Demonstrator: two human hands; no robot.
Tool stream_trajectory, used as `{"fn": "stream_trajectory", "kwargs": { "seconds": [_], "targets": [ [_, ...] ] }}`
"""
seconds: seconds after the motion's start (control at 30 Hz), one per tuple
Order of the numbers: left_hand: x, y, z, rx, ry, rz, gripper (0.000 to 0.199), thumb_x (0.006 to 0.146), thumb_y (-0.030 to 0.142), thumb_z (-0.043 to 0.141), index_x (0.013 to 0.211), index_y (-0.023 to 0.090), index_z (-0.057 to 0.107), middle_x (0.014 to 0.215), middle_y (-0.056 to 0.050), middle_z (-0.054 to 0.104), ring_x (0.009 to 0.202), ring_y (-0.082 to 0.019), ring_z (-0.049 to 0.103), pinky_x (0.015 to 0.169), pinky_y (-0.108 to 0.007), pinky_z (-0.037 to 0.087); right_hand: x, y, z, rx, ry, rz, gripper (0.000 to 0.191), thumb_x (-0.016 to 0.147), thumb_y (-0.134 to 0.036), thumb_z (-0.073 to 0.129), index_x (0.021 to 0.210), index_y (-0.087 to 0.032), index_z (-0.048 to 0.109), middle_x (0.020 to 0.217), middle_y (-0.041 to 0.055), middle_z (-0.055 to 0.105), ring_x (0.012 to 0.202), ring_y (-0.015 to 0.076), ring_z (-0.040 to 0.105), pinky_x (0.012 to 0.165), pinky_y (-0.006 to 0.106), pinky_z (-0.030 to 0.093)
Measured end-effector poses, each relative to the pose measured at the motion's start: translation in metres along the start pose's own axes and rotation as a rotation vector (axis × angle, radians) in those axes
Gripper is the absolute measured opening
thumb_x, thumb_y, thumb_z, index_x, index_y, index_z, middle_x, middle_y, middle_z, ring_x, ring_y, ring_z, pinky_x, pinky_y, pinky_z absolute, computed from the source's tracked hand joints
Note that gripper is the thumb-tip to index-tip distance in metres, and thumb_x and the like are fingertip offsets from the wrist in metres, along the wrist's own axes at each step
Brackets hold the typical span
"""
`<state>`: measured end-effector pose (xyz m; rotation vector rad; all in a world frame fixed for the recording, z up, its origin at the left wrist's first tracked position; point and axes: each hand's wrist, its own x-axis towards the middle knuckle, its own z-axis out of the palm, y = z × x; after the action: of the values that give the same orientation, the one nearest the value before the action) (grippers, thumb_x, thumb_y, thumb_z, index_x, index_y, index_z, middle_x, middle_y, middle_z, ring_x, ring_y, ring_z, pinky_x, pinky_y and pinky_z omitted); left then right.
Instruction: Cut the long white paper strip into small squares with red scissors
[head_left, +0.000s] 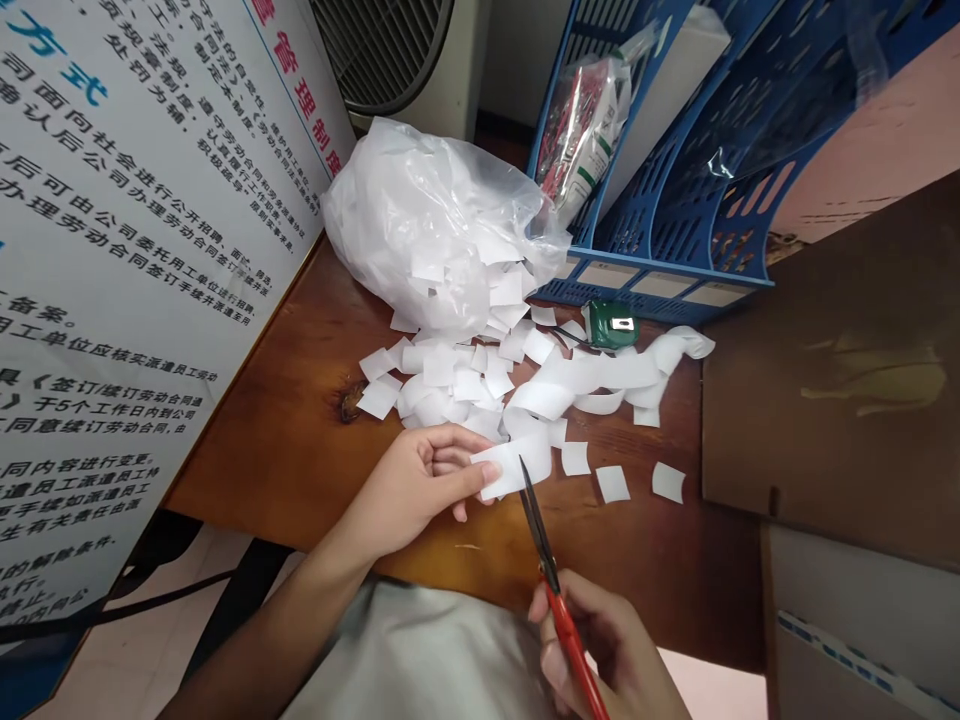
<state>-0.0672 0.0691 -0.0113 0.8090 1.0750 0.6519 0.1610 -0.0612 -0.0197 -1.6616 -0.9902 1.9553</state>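
Observation:
My left hand (424, 480) pinches the end of a long white paper strip (551, 390) between thumb and fingers. The strip curls away to the right over the wooden table. My right hand (600, 650) holds red-handled scissors (566, 625) near the table's front edge. Their dark blades point up and away, with the tips at the strip just right of my left thumb. Several small white paper squares (379, 396) lie in a pile beyond my left hand. Three separate squares (613, 484) lie to the right of the strip's held end.
Behind the pile, a white plastic bag (427, 220) lies with its opening toward the right. A green tape measure (611, 325) sits before a blue file rack (652, 285). A printed board (150, 250) stands left; a brown panel (832, 400) is right.

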Motion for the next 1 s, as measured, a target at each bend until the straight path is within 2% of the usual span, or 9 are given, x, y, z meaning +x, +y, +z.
{"fn": "stream_trajectory", "kwargs": {
  "seconds": [0.17, 0.3, 0.5, 0.87, 1.0],
  "targets": [
    [-0.002, 0.0, -0.001, 0.024, 0.013, -0.009, 0.032, 0.084, 0.036, 0.08, 0.105, 0.012, 0.074, 0.077, -0.006, 0.074, 0.06, -0.009, 0.061, 0.052, -0.014, 0.049, 0.006, -0.006, -0.003, -0.054, -0.058, -0.054, 0.046, 0.091, -0.062, 0.06, 0.103, -0.018, 0.06, 0.082, 0.0042, 0.051, 0.068, 0.0155, 0.046, 0.058, 0.025, 0.039],
    [-0.003, 0.002, 0.0, 0.06, 0.03, -0.002, 0.032, 0.084, 0.038, 0.081, 0.104, 0.014, 0.074, 0.075, -0.004, 0.073, 0.06, -0.008, 0.06, 0.052, -0.013, 0.05, 0.005, -0.011, -0.003, -0.081, -0.03, -0.039, 0.05, 0.091, -0.067, 0.058, 0.107, -0.019, 0.058, 0.091, 0.0052, 0.052, 0.074, 0.016, 0.046, 0.065, 0.027, 0.04],
    [-0.006, 0.006, 0.006, 0.094, 0.043, -0.005, 0.031, 0.083, 0.037, 0.081, 0.106, 0.015, 0.077, 0.073, -0.003, 0.071, 0.061, -0.008, 0.06, 0.053, -0.014, 0.052, 0.013, -0.013, -0.004, -0.031, -0.114, -0.099, 0.054, 0.085, -0.072, 0.061, 0.089, -0.019, 0.051, 0.08, 0.0018, 0.043, 0.068, 0.0152, 0.039, 0.061, 0.026, 0.034],
    [-0.011, 0.009, 0.007, 0.135, 0.06, -0.001, 0.033, 0.083, 0.039, 0.081, 0.106, 0.016, 0.077, 0.075, -0.004, 0.072, 0.064, -0.01, 0.062, 0.052, -0.014, 0.052, 0.007, -0.007, -0.006, 0.001, -0.11, -0.08, 0.053, 0.091, -0.071, 0.055, 0.102, -0.019, 0.051, 0.089, 0.0023, 0.043, 0.076, 0.0157, 0.038, 0.069, 0.027, 0.033],
    [-0.011, 0.011, 0.007, 0.16, 0.061, -0.011, 0.03, 0.085, 0.038, 0.08, 0.106, 0.017, 0.077, 0.075, -0.003, 0.072, 0.065, -0.01, 0.064, 0.054, -0.014, 0.052, 0.008, -0.008, -0.007, -0.028, -0.114, -0.102, 0.051, 0.091, -0.069, 0.057, 0.098, -0.018, 0.052, 0.086, 0.0023, 0.044, 0.076, 0.0156, 0.038, 0.068, 0.027, 0.033]
  ]
}}
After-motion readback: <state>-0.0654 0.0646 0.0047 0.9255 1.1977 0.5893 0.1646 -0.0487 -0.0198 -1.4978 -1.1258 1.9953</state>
